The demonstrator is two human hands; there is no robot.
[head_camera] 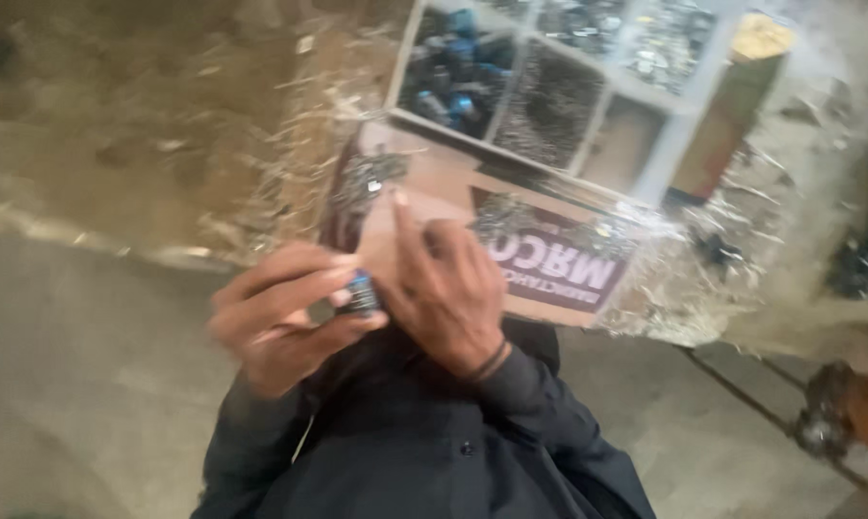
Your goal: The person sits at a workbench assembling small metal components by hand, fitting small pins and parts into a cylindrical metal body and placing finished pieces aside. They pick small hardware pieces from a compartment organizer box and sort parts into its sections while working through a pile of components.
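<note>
Left hand (285,322) pinches a small blue-capped part (362,291) — right hand (444,284) touches it, grip unclear; cardboard sheet (511,240) and compartment tray (549,86) behind.

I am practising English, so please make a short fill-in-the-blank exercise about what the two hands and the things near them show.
1. The small cylindrical part between both hands is black and ____.
2. The white tray is divided into ____.
3. The right hand wears a dark band on its ____.

Missing words: blue; compartments; wrist
</note>
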